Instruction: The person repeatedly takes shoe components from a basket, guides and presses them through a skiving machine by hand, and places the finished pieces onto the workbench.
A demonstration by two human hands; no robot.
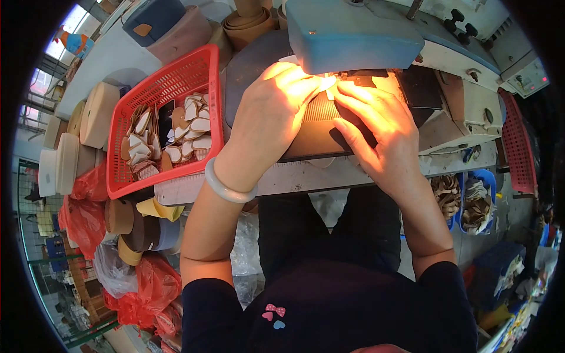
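Both hands are at the brightly lit work area under the blue head of a machine (356,38). My left hand (279,106) has its fingers closed near the light, around something pale that glare largely hides. My right hand (379,120) lies close beside it, fingers spread, index fingertip near the same bright spot and thumb apart. Between the hands shows a ribbed plate (319,112) on the machine bed. To the left stands a red plastic basket (216,106) holding many small white and brown cut pieces (191,126).
Rolls of tan strip (250,23) stand behind the basket. Foam-coloured rolls (100,115) and red plastic bags (88,217) are at the left. A blue basket (491,176) with scraps sits at the lower right, and another red basket (518,144) is at the far right.
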